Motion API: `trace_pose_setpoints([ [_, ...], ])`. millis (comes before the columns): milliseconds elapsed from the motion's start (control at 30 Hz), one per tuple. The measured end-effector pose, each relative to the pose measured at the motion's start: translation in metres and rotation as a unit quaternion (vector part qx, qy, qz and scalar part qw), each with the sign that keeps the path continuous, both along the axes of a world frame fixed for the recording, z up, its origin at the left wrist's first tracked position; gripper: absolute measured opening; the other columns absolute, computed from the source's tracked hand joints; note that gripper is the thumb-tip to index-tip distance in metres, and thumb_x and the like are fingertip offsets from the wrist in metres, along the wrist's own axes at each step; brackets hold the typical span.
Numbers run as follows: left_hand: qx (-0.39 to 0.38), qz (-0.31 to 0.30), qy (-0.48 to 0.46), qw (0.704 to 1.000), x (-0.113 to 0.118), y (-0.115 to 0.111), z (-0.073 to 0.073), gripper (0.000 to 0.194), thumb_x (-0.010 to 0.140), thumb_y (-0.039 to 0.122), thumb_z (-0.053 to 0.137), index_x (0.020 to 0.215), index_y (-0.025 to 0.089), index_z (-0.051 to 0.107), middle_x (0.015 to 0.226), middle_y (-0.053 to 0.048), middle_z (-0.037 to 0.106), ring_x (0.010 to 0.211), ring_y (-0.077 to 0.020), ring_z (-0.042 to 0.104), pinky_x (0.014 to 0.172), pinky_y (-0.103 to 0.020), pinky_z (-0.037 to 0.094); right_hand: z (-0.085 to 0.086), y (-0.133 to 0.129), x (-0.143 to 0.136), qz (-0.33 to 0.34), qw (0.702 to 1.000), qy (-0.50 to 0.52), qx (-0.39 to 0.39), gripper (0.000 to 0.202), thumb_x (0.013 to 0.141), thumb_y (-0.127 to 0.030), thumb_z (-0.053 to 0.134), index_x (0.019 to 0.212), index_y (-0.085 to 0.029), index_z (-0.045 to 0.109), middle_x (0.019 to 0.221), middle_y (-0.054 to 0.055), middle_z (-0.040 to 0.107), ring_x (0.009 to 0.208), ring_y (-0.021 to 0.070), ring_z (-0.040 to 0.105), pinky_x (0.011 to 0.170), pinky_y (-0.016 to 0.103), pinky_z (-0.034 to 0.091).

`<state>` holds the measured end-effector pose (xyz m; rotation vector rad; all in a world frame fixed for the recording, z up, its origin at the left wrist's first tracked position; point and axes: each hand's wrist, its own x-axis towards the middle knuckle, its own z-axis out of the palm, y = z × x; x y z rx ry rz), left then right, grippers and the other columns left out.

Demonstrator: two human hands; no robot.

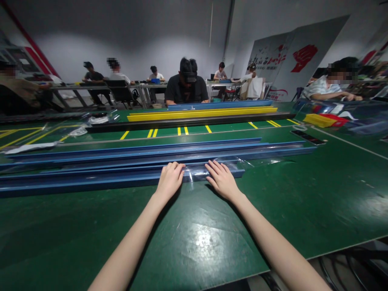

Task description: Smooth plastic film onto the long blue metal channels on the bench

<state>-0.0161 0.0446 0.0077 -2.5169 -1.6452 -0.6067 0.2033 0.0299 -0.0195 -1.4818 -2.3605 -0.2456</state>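
Long blue plastic channel strips lie side by side across the green table. On the nearest blue channel (100,180), my left hand (170,180) has its fingers bent over the top edge and its thumb on the near side. A short distance to the right, my right hand (222,178) rests near the end of that strip with fingers spread and stretched out. Between the hands, shiny clear film (196,173) lies over the strip. More clear film (260,162) trails off to the right. Behind it lies another blue channel (182,157).
Farther back on the green table (194,246) lie a black strip (194,121) and a yellow strip (203,113). A phone (308,137) and a yellow tray (319,120) are at the right. Opposite sits a person in black (186,87); others work around the room.
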Motion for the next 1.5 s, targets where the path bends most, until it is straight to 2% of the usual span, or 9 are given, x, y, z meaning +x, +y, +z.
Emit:
trace_pose_setpoints([
  [100, 0.014, -0.016, -0.003, 1.000, 0.004, -0.002, 0.000, 0.027, 0.086, 0.024, 0.041, 0.108, 0.019, 0.054, 0.104, -0.008, 0.056, 0.099, -0.0224, 0.049, 0.083, -0.036, 0.039, -0.003, 0.002, 0.001, -0.020, 1.000, -0.002, -0.009, 0.048, 0.089, -0.039, 0.029, 0.132, -0.020, 0.040, 0.139, 0.006, 0.036, 0.129, 0.0210, 0.028, 0.103, 0.040, 0.023],
  [267, 0.015, -0.084, -0.019, 0.996, 0.013, -0.010, 0.001, 0.029, 0.086, 0.029, 0.044, 0.109, 0.018, 0.055, 0.113, -0.009, 0.055, 0.109, -0.0222, 0.045, 0.091, -0.037, 0.037, -0.003, 0.001, -0.001, -0.044, 0.999, 0.006, -0.007, 0.047, 0.090, -0.038, 0.029, 0.131, -0.020, 0.040, 0.139, 0.007, 0.036, 0.129, 0.0209, 0.028, 0.104, 0.040, 0.023],
  [433, 0.018, -0.136, 0.013, 0.990, 0.017, -0.014, -0.002, 0.038, 0.083, 0.040, 0.049, 0.113, 0.019, 0.053, 0.120, -0.011, 0.052, 0.116, -0.0241, 0.042, 0.095, -0.040, 0.034, -0.003, 0.001, 0.003, -0.076, 0.997, 0.017, -0.001, 0.046, 0.089, -0.038, 0.029, 0.129, -0.019, 0.043, 0.137, 0.008, 0.039, 0.128, 0.0214, 0.030, 0.102, 0.041, 0.024],
  [700, 0.030, -0.114, 0.056, 0.991, 0.012, -0.010, -0.007, 0.035, 0.087, 0.024, 0.040, 0.121, 0.018, 0.048, 0.128, -0.011, 0.048, 0.122, -0.0232, 0.038, 0.099, -0.038, 0.032, -0.004, 0.005, 0.023, -0.163, 0.985, 0.043, 0.016, 0.046, 0.090, -0.038, 0.024, 0.123, -0.017, 0.049, 0.132, 0.008, 0.046, 0.124, 0.0227, 0.036, 0.100, 0.041, 0.024],
  [833, 0.029, -0.105, 0.067, 0.992, 0.008, -0.008, -0.009, 0.035, 0.089, 0.027, 0.036, 0.122, 0.019, 0.048, 0.129, -0.010, 0.047, 0.122, -0.0229, 0.038, 0.097, -0.038, 0.033, -0.004, 0.005, 0.030, -0.196, 0.979, 0.056, 0.031, 0.045, 0.090, -0.037, 0.025, 0.120, -0.016, 0.052, 0.129, 0.010, 0.049, 0.122, 0.0248, 0.038, 0.099, 0.045, 0.025],
  [933, 0.019, -0.101, 0.075, 0.992, 0.006, -0.006, -0.011, 0.038, 0.089, 0.034, 0.039, 0.123, 0.021, 0.047, 0.131, -0.010, 0.046, 0.122, -0.0233, 0.039, 0.097, -0.038, 0.033, -0.004, 0.002, 0.025, -0.186, 0.980, 0.055, 0.045, 0.046, 0.090, -0.036, 0.026, 0.119, -0.014, 0.053, 0.128, 0.011, 0.049, 0.122, 0.0248, 0.037, 0.100, 0.045, 0.022],
  [1067, 0.017, -0.103, 0.095, 0.990, 0.005, -0.004, -0.013, 0.044, 0.086, 0.041, 0.043, 0.126, 0.021, 0.044, 0.133, -0.010, 0.044, 0.123, -0.0237, 0.038, 0.098, -0.038, 0.032, -0.004, -0.002, 0.007, -0.093, 0.994, 0.035, 0.048, 0.045, 0.090, -0.035, 0.026, 0.124, -0.016, 0.048, 0.133, 0.008, 0.044, 0.126, 0.0210, 0.033, 0.103, 0.041, 0.018],
  [1167, 0.025, -0.101, 0.111, 0.988, 0.004, -0.002, -0.014, 0.048, 0.085, 0.044, 0.044, 0.127, 0.020, 0.044, 0.133, -0.010, 0.044, 0.124, -0.0240, 0.038, 0.098, -0.038, 0.032, -0.005, -0.002, -0.001, -0.053, 0.998, 0.020, 0.033, 0.044, 0.090, -0.036, 0.027, 0.125, -0.018, 0.047, 0.135, 0.008, 0.042, 0.126, 0.0202, 0.032, 0.102, 0.039, 0.022],
  [1500, 0.061, -0.095, 0.137, 0.984, -0.003, 0.001, -0.016, 0.054, 0.082, 0.052, 0.043, 0.126, 0.021, 0.045, 0.133, -0.009, 0.044, 0.123, -0.0234, 0.038, 0.098, -0.038, 0.034, -0.012, 0.005, 0.018, -0.119, 0.990, 0.018, 0.074, 0.043, 0.091, -0.037, 0.026, 0.120, -0.019, 0.052, 0.130, 0.007, 0.048, 0.121, 0.0222, 0.040, 0.098, 0.040, 0.027],
])
